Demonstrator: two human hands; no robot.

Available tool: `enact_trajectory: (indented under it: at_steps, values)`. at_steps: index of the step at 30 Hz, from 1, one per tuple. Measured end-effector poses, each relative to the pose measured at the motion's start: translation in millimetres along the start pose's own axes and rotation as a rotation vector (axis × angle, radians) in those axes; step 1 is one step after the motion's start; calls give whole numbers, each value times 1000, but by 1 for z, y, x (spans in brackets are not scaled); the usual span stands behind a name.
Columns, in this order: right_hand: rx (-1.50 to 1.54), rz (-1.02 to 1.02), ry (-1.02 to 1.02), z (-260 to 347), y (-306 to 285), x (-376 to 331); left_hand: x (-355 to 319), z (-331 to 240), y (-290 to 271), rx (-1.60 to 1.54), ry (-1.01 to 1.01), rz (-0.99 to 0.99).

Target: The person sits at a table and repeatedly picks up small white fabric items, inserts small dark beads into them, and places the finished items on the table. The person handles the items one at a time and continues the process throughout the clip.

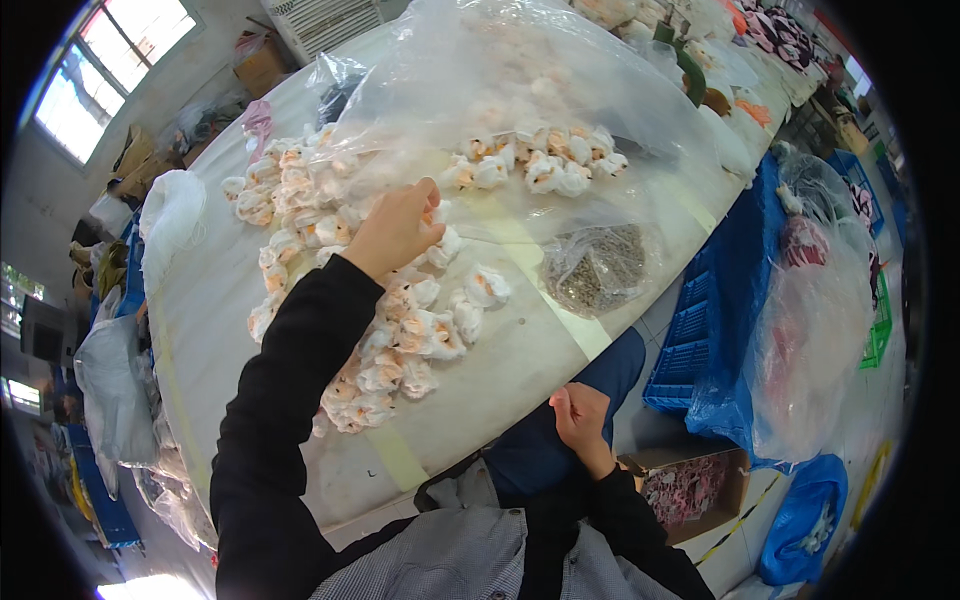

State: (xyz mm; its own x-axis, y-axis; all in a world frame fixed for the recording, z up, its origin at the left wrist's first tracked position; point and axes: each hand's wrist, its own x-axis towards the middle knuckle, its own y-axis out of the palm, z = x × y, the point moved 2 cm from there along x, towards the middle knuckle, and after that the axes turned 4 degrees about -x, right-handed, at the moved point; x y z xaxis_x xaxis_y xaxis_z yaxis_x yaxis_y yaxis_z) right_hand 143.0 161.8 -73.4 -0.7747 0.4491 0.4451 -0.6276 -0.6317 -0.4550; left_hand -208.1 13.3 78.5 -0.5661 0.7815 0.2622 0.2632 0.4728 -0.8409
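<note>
My left hand (398,232) is over a spread heap of small white fluffy plush pieces with orange patches (425,335) on the table. Its fingers are curled in, and whatever they hold, if anything, is hidden. Just beyond the hand, a large clear plastic bag (400,100) lies with more of the same pieces (560,165) in and under it. Over my lap, past the table's near edge, my right hand (582,420) is closed with the thumb against the fingers. I cannot make out anything in it.
A clear bag of small grey-brown bits (600,265) lies near the right edge of the pale table (480,410). Blue crates (690,325) and a large filled plastic bag (810,340) stand at the right. Below them sits a cardboard box with pinkish pieces (690,490).
</note>
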Motion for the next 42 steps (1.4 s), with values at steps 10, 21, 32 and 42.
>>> enact_trajectory:
  at_steps: [10, 21, 32, 42]
  values:
    - [-8, 3, 2, -3, 1, -1, -10, -22, -36, -342, -267, -99]
    - [153, -169, 175, 68, -43, 50, -93, -157, 58, -1352, -465, -23]
    - [-13, -69, 213, 73, -45, 78, -105, -147, 106, -1438, -318, 217]
    - [-58, -79, 163, 92, -20, 54, -108, -129, 121, -1270, -229, 132]
